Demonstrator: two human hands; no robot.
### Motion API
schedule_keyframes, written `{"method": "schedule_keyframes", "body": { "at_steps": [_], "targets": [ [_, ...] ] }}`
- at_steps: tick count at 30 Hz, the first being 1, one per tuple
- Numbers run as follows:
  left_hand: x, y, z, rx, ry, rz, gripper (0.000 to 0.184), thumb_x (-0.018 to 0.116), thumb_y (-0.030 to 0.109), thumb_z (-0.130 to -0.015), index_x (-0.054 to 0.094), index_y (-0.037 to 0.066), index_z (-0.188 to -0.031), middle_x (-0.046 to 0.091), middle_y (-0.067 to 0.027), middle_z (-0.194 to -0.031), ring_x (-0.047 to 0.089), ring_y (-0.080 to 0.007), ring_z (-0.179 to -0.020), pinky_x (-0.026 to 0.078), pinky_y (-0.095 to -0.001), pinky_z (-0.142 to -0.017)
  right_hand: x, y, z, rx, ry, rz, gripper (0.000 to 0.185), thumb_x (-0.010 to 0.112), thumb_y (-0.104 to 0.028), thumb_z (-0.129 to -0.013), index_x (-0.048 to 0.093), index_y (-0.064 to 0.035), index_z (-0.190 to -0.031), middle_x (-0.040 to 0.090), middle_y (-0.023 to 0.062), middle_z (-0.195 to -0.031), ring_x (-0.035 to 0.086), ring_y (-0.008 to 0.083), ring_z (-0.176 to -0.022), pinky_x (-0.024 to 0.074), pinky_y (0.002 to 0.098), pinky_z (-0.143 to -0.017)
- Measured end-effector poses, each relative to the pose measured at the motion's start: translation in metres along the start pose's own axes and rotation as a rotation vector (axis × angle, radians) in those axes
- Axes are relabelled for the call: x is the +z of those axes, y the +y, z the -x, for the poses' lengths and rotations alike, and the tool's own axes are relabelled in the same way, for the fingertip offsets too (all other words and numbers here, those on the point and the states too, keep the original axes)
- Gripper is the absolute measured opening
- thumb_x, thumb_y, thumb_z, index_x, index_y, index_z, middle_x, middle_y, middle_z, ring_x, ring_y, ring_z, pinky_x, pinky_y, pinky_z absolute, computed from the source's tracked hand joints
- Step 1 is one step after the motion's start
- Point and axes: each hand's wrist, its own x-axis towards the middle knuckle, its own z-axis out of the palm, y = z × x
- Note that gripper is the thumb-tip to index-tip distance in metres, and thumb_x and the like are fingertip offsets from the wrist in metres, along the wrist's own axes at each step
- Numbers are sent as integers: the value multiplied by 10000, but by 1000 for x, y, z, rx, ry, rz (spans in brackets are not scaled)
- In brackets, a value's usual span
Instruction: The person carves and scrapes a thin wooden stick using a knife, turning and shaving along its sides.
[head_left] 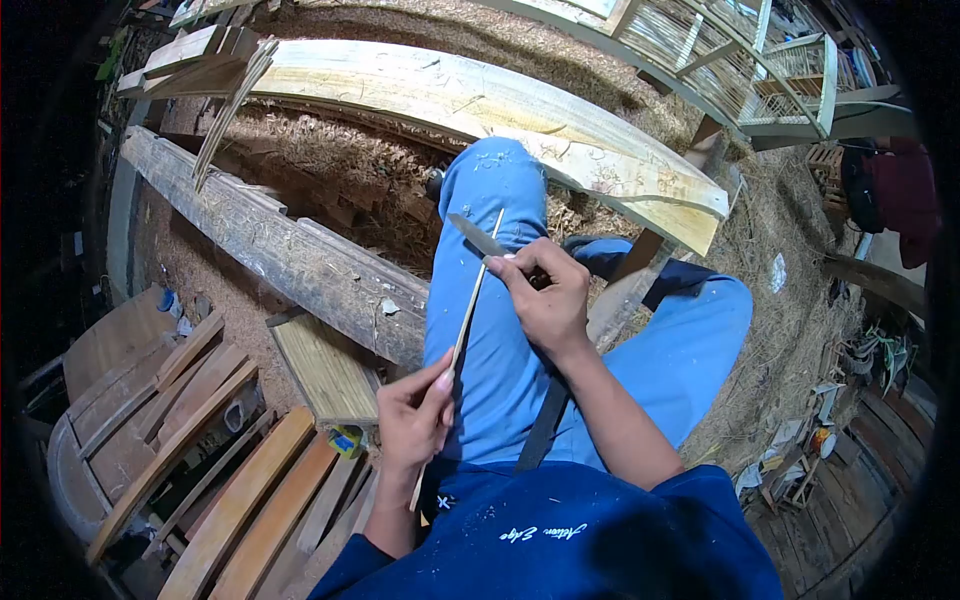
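Note:
My left hand (413,415) pinches a thin wooden strip (468,315), which slants up across my raised knee in blue trousers. In my right hand (548,295) is a knife (474,234), its blade pointing up and left against the upper part of the strip. The right thumb rests close to where blade and strip cross; the knife's handle is hidden in the fist. The strip's lower end shows below my left wrist, near my dark blue shirt.
A long pale plank (400,75) with shavings lies beyond my knee. A worn beam (270,235) runs at left, near a bundle of thin strips (232,115). Cut boards (240,490) lie at lower left. A slatted wooden frame (740,60) stands at upper right. Shavings cover the ground.

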Motion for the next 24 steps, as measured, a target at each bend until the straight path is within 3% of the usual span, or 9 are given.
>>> {"method": "schedule_keyframes", "body": {
  "at_steps": [9,13,15,18,24],
  "targets": [
    [27,25,-57,74,-8,-51,323,638,111,-1066,689,-4,-1364,617,-22,-624,457,-59,-401,338,-234,-365,2,1,10,-55,-106,-104,189,853,-64,-863,696,16,-792,702,110,-766,681,168,-677,516,328,-633],
    [26,24,-78,102,-31,-48,328,662,124,-1058,694,9,-1363,626,-13,-645,459,-49,-417,348,-233,-377,1,1,10,-33,-97,-72,216,853,-80,-861,676,11,-776,690,135,-766,686,217,-665,517,351,-626],
    [22,18,-74,176,-40,-52,318,664,118,-1055,704,4,-1350,631,-4,-664,464,-42,-441,348,-229,-393,4,2,12,-54,-58,-33,222,851,-83,-862,670,11,-773,686,139,-762,690,236,-666,516,359,-625],
    [19,16,-47,109,8,-113,306,666,102,-1052,714,-18,-1328,644,0,-697,516,-40,-512,373,-210,-452,3,0,7,-59,-18,4,226,849,-84,-861,665,11,-771,681,142,-755,696,262,-668,515,372,-625],
    [-6,-8,2,80,21,-50,300,638,79,-1061,707,-18,-1335,621,-5,-641,472,-44,-455,344,-219,-417,1,-1,1,26,-27,-3,213,847,-85,-862,678,14,-780,681,136,-740,687,242,-658,499,360,-613]
  ]
}}
